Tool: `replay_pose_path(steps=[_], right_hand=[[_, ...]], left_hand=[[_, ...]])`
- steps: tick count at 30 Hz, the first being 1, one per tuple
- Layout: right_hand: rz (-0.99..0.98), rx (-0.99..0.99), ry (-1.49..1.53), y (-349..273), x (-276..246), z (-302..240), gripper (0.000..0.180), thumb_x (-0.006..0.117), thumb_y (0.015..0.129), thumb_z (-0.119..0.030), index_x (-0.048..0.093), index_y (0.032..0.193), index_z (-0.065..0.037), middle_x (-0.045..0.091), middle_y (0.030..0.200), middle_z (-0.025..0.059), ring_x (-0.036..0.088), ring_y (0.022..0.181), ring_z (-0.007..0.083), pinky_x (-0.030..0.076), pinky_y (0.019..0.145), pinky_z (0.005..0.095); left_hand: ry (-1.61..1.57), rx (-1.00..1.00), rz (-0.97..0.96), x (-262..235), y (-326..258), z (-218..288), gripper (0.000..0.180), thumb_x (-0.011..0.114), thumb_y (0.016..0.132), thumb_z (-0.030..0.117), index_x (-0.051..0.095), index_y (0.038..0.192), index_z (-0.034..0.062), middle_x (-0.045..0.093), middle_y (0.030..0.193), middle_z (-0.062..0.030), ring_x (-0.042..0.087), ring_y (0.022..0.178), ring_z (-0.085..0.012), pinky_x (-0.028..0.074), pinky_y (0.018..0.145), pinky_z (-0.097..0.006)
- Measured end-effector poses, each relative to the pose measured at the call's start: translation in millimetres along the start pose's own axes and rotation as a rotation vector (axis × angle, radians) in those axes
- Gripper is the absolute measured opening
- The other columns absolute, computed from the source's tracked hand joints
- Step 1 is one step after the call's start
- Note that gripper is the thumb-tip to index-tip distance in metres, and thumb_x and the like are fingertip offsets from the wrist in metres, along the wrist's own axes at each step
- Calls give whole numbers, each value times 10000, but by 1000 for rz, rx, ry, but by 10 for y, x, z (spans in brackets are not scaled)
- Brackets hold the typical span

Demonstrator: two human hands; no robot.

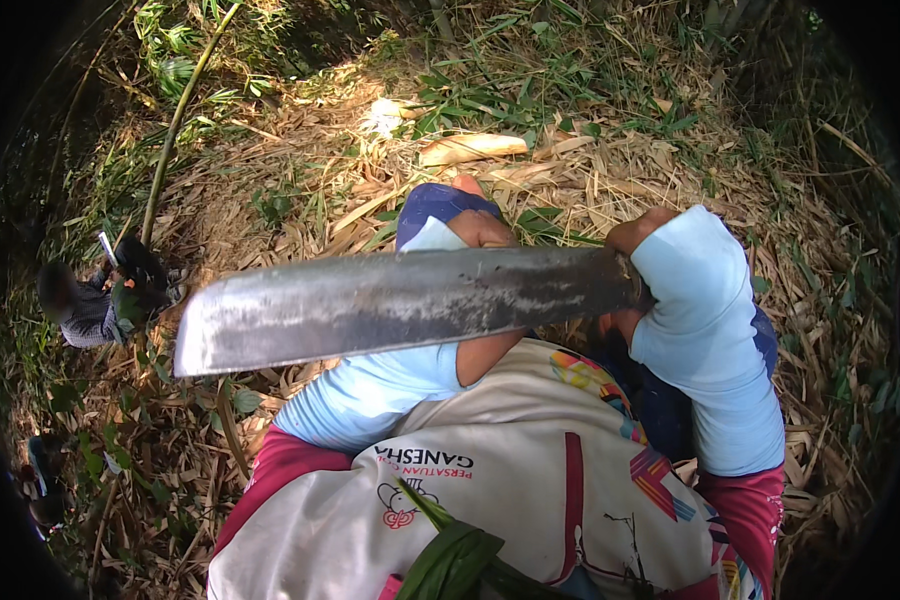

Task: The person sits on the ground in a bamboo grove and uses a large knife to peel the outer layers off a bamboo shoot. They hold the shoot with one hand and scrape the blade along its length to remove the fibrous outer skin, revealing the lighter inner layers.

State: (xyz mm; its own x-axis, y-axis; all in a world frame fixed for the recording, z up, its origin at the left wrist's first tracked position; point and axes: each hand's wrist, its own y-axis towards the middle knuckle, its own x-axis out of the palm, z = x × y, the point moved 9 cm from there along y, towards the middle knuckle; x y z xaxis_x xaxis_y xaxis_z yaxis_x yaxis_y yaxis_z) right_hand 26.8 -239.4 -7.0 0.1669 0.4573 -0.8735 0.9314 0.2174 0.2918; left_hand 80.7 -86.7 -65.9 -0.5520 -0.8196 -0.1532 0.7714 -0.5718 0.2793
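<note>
A broad machete [400,300] lies across the view, its worn grey blade pointing left and brighter near the squared tip. My right hand [638,233] is closed at its handle end, and the light blue sleeve covers much of that hand. The handle itself is mostly hidden. Behind the blade, near its middle, my left hand [484,230] shows only in part above the upper edge. Its fingers are largely covered by the blade, so what they hold cannot be made out. Dark blue cloth [440,205] over my leg shows beside it.
Dry bamboo leaves [610,175] cover the ground, with a pale piece of bamboo sheath [472,149] ahead. A thin bamboo stem [175,130] rises at left. Near it a person [100,300] sits low, holding a pale strip. Green leaves [460,555] hang at my chest.
</note>
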Motion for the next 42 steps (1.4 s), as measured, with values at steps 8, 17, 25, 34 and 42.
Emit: replay_pose_path(steps=[8,17,25,34,42], right_hand=[[-58,-149,-166,-90,131,-177,186,644,749,-204,654,928,-152,527,698,22,590,607,218,446,498,391],[-48,-116,-199,-242,156,-131,262,684,679,-202,660,934,-147,539,720,9,587,642,221,422,560,394],[-63,-44,-272,-324,143,-93,145,638,770,-226,612,897,-159,516,706,-7,583,617,197,399,528,377],[-178,-4,-326,-326,180,-167,177,645,765,-237,628,924,-161,530,716,-28,613,680,186,430,638,400],[-121,46,-210,-426,201,-94,257,643,720,-245,665,967,-179,543,713,-24,603,675,202,406,600,400]], left_hand=[[-210,-327,-169,219,3,-725,138,718,855,156,679,902,32,693,916,-121,656,810,-200,517,728,-288],[-819,-846,-701,784,-142,-656,264,662,878,233,631,781,-10,664,739,-121,626,632,-205,485,583,-303],[-93,35,-324,555,-40,116,682,960,671,217,514,1164,62,591,1123,-73,593,1038,-162,428,939,-304],[-104,48,-358,591,32,-13,633,965,649,262,516,1051,69,580,1005,-62,585,923,-161,432,842,-304],[-73,66,-343,574,34,14,600,970,629,302,517,951,75,570,900,-53,578,820,-159,435,756,-305]])
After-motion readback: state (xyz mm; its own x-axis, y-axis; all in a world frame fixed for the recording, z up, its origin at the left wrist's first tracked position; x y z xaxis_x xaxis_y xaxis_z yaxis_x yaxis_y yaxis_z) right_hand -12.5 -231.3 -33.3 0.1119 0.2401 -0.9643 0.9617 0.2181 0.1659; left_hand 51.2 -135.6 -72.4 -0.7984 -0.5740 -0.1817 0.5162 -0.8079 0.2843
